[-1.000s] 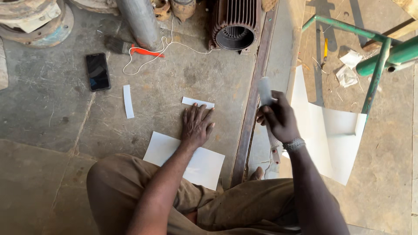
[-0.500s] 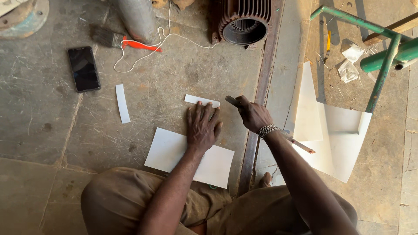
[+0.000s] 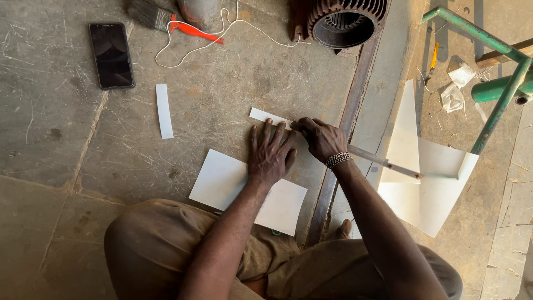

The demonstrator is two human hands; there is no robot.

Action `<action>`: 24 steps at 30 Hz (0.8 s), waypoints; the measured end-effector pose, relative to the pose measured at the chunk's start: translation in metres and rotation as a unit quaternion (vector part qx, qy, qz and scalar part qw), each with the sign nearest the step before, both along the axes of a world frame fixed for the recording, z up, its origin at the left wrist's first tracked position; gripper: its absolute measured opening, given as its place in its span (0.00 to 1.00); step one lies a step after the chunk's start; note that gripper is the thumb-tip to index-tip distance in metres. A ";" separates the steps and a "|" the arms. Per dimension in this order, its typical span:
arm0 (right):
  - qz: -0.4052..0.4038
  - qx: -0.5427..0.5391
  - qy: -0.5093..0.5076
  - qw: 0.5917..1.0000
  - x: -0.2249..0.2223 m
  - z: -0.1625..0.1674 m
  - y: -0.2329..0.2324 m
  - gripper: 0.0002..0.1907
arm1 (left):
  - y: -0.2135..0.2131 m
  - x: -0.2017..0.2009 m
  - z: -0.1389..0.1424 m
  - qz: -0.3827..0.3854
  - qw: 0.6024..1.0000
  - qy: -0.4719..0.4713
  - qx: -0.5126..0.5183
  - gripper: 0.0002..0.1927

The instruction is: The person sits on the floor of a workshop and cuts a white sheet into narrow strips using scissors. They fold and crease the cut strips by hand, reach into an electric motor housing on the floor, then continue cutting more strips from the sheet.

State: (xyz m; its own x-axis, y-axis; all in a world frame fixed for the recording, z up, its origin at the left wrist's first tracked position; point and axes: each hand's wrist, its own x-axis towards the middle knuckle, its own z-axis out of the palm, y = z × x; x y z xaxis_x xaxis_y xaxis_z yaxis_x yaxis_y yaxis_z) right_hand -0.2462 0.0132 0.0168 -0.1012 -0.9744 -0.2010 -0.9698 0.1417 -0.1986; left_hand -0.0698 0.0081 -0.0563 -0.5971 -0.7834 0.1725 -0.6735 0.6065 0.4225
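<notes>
The left hand (image 3: 270,153) lies flat, fingers spread, pinning a white sheet (image 3: 222,180) to the floor (image 3: 66,166) at mid-frame, its fingertips touching a narrow white strip (image 3: 264,116) just above. The right hand (image 3: 322,139) is closed around a long thin blade (image 3: 383,163), whose tip I cannot see, beside the left fingertips. This looks like cutting strips; another strip (image 3: 164,111) lies left, near a phone (image 3: 111,54).
</notes>
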 end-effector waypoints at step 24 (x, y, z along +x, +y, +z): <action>0.006 0.057 0.078 0.995 0.004 -0.021 -0.015 0.07 | 0.005 -0.003 -0.015 -0.002 0.999 -0.024 0.047 0.28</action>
State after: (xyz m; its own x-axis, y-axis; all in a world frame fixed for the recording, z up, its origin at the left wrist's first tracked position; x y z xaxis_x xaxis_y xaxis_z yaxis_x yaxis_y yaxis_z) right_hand -0.2425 -0.0013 -0.0043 -0.1282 -0.9478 -0.2921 -0.9894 0.1426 -0.0282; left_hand -0.0724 0.0129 -0.0709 -0.6069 -0.7917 0.0699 -0.6916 0.5694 0.4444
